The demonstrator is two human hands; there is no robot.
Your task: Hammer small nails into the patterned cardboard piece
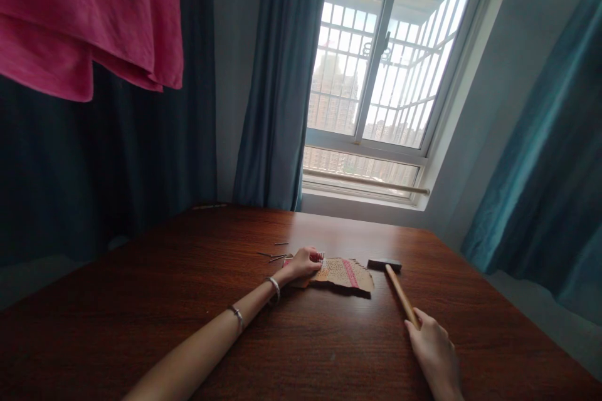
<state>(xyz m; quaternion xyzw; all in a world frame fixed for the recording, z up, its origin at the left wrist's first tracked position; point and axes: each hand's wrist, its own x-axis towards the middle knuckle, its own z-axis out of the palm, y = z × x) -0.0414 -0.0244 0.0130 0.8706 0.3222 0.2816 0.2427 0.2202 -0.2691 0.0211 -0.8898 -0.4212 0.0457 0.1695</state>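
My left hand [303, 264] rests over a torn, flat piece of cardboard [338, 272] that has many small holes and a red band. Its fingers are pinched together around a thin upright piece that looks like a nail [323, 257], though the fingers hide most of it. My right hand [433, 344] is wrapped around the lower wooden handle of a hammer [399, 291]. The hammer's dark head lies low, close to the tabletop, just right of the cardboard. Several loose nails [277, 257] lie on the table left of the cardboard, beyond my left hand.
The brown wooden table [188, 301] reaches to the wall below a barred window [371, 75]. Blue curtains [277, 75] hang on both sides of the window. A pink cloth [94, 19] hangs at the upper left.
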